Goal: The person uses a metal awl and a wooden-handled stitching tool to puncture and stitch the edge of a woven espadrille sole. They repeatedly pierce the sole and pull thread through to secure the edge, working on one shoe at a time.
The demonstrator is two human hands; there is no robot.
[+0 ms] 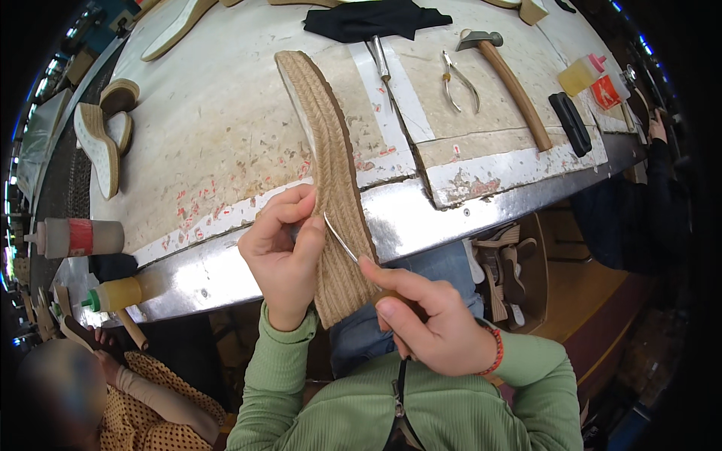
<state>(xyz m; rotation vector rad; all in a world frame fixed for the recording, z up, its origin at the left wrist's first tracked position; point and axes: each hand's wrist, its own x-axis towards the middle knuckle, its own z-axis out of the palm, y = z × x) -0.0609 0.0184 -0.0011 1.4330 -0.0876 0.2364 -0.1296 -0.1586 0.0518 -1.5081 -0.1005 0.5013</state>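
Observation:
A long woven jute shoe sole [331, 158] stands on its edge, leaning from my lap up over the worn workbench [218, 128]. My left hand [282, 255] pinches the sole's left side near its lower half. My right hand [421, 319] grips the handle of a curved metal awl [342, 240], whose tip lies against the sole's braided side next to my left thumb.
On the bench lie a hammer [511, 83], pliers [456, 79], a screwdriver-like tool [382, 64], black cloth [372, 19], a black block [570, 122] and glue bottles [583, 74]. More soles [101, 143] and bottles [75, 237] sit at left. Another person [143, 402] sits lower left.

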